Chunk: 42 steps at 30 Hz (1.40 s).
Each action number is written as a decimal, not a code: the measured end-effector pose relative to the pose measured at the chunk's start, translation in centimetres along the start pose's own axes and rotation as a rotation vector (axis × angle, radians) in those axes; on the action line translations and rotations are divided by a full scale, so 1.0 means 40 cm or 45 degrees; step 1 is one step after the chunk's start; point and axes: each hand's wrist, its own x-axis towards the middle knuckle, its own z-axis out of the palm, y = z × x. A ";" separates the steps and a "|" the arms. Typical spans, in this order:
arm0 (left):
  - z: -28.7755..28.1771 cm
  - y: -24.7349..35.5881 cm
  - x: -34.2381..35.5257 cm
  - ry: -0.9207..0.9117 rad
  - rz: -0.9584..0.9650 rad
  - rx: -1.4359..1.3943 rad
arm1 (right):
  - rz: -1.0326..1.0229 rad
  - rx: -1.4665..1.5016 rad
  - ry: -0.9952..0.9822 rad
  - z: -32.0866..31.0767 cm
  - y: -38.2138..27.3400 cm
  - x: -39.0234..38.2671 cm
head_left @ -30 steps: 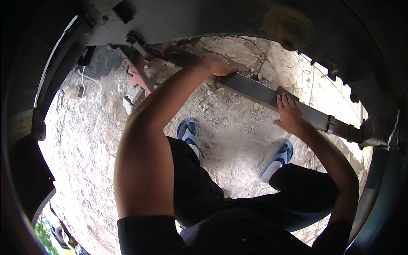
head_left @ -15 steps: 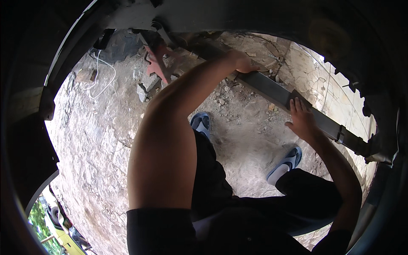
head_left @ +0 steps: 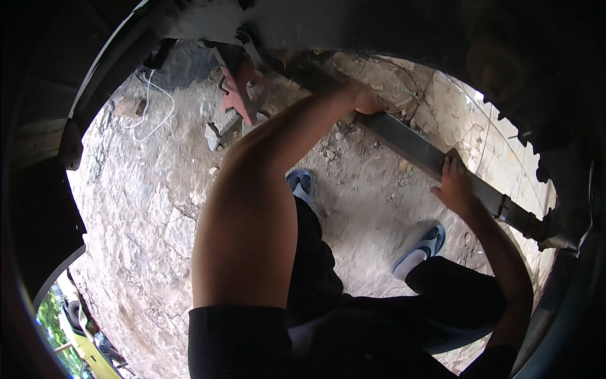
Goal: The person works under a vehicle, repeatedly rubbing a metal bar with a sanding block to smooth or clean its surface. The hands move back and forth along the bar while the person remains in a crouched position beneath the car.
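Note:
A long dark grey metal beam with a box-like section runs slantwise from the upper middle down to the right. My left hand lies over its upper stretch, curled across the top, with most fingers hidden on the far side. Farther down the beam, my right hand rests with fingers stretched onto the top face, beside a small raised tab. Its thumb sticks out to the left, off the metal. A collar rings the beam below that hand.
Dark vehicle-like metal parts frame the view above and on both sides. A red stand is at the upper left, near a broken block, a white cord and a brown block. My sandalled feet are on dusty, stony ground.
The view has shifted slightly. My right hand has moved a little along the beam toward the lower right, close by the tab. My left hand keeps its place on the beam.

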 end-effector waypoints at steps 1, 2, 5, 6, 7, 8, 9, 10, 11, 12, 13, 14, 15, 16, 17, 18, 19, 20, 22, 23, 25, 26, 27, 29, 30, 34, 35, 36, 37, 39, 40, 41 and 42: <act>0.007 -0.004 0.002 0.027 0.004 -0.003 | 0.043 -0.002 -0.062 -0.008 -0.022 -0.006; 0.014 -0.007 0.004 0.054 0.008 -0.005 | 0.023 0.017 -0.051 -0.014 -0.026 -0.004; 0.034 -0.020 0.018 0.086 0.000 0.031 | -0.080 0.015 0.016 -0.012 -0.014 -0.001; 0.039 -0.024 0.027 0.089 -0.006 0.050 | -0.028 -0.009 -0.074 -0.019 0.000 0.010; 0.029 -0.012 0.027 0.035 -0.008 0.027 | 0.026 -0.016 -0.173 -0.037 0.006 0.018; 0.004 -0.006 0.012 -0.024 -0.021 0.013 | 0.070 -0.015 -0.267 -0.051 0.002 0.022; -0.006 -0.001 -0.001 -0.083 -0.034 -0.001 | 0.085 0.012 -0.356 -0.054 0.001 0.015; -0.004 -0.003 -0.001 -0.040 -0.030 0.009 | 0.079 -0.025 -0.353 -0.050 -0.006 0.009; 0.000 -0.004 -0.001 0.004 -0.025 0.019 | 0.074 -0.062 -0.350 -0.044 -0.018 -0.002; 0.005 -0.005 0.000 0.047 -0.019 0.028 | 0.070 -0.098 -0.347 -0.040 -0.029 -0.008; 0.012 -0.007 0.006 0.060 -0.014 0.028 | 0.080 -0.095 -0.335 -0.039 -0.030 -0.008; 0.019 -0.012 0.011 0.074 -0.009 0.029 | 0.090 -0.092 -0.322 -0.038 -0.030 -0.007; 0.025 -0.018 0.016 0.088 -0.005 0.029 | 0.101 -0.089 -0.309 -0.036 -0.028 -0.006; 0.018 -0.013 0.010 0.063 -0.006 0.024 | 0.106 -0.108 -0.294 -0.033 -0.017 -0.004; 0.011 -0.010 0.004 0.038 -0.008 0.020 | 0.110 -0.128 -0.279 -0.030 -0.003 0.000; 0.006 -0.002 -0.003 0.013 -0.011 0.015 | 0.114 -0.148 -0.264 -0.025 0.010 0.001; 0.004 -0.003 -0.006 0.005 -0.021 0.000 | 0.096 -0.110 -0.240 -0.019 0.014 0.003; 0.002 -0.004 -0.010 -0.002 -0.031 -0.015 | 0.077 -0.071 -0.217 -0.011 0.016 0.002; -0.001 -0.002 -0.012 0.000 -0.040 -0.011 | 0.013 0.036 -0.136 0.007 0.028 0.004; -0.004 0.002 -0.010 0.011 -0.039 0.007 | -0.031 0.105 -0.079 0.017 0.037 0.006; 0.011 -0.001 -0.004 0.067 -0.030 0.014 | -0.119 0.234 -0.003 0.030 0.053 0.023; 0.025 -0.009 0.003 0.123 -0.009 0.000 | -0.121 0.287 0.000 0.028 0.062 0.024; 0.033 -0.016 0.013 0.179 0.014 -0.014 | -0.121 0.340 0.004 0.028 0.063 0.024; -0.010 0.005 0.003 -0.017 0.018 0.023 | -0.162 0.345 0.028 0.027 0.055 0.027; 0.015 -0.004 0.003 0.081 0.018 0.054 | -0.227 0.289 0.042 0.021 0.035 0.025; 0.007 -0.024 0.010 -0.011 -0.045 0.017 | -0.428 0.307 0.095 -0.022 -0.017 0.008; -0.019 -0.007 -0.001 -0.085 -0.064 -0.020 | -0.416 0.248 0.083 -0.033 -0.013 0.003; -0.001 -0.007 0.007 -0.005 -0.024 0.002 | -0.406 0.188 0.070 -0.039 -0.008 0.000; 0.029 -0.030 0.008 0.086 -0.011 0.021 | -0.393 0.150 0.073 -0.043 -0.001 0.012; 0.035 -0.030 0.000 0.130 0.013 -0.038 | -0.342 0.099 0.041 -0.014 0.017 0.018; 0.015 -0.016 -0.015 0.122 -0.008 -0.021 | -0.347 0.100 0.025 -0.020 0.012 0.011; -0.001 0.000 -0.035 0.112 -0.033 -0.007 | -0.357 0.100 0.008 -0.033 0.000 -0.001; -0.010 0.011 -0.041 0.101 -0.059 0.007 | -0.368 0.101 -0.010 -0.041 -0.007 -0.006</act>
